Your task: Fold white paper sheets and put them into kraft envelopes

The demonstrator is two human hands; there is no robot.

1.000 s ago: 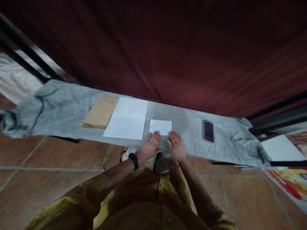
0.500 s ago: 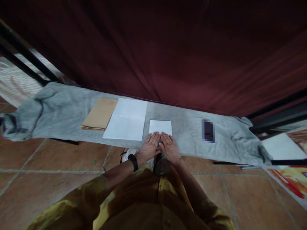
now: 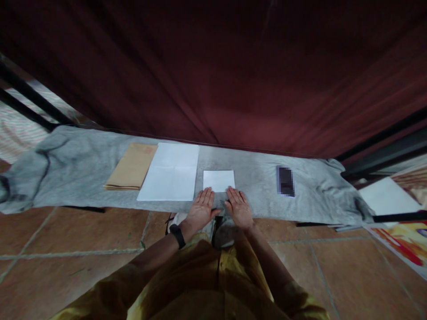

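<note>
A small white folded sheet of paper (image 3: 218, 180) lies flat on a grey cloth (image 3: 253, 178) in front of me. Flat near its lower left corner is my left hand (image 3: 203, 208), open, with a dark band on the wrist. My right hand (image 3: 239, 208) rests open at the lower right corner, its fingertips on or right beside the paper's edge. Neither hand grips anything. To the left lie larger white sheets (image 3: 171, 173) with crease lines, partly beside a stack of brown envelopes (image 3: 131, 168).
A phone-like dark object (image 3: 286, 181), pixelated, lies on the cloth at the right. Behind the cloth hangs a dark red curtain (image 3: 213, 80). Black bars (image 3: 383, 133) stand at both ends. Below is a tiled floor (image 3: 100, 235), with a colourful printed sheet (image 3: 405, 242) at the right.
My hands have moved apart, from side by side over the paper's lower edge to its two lower corners. More of the small paper now shows. The view has shifted slightly.
</note>
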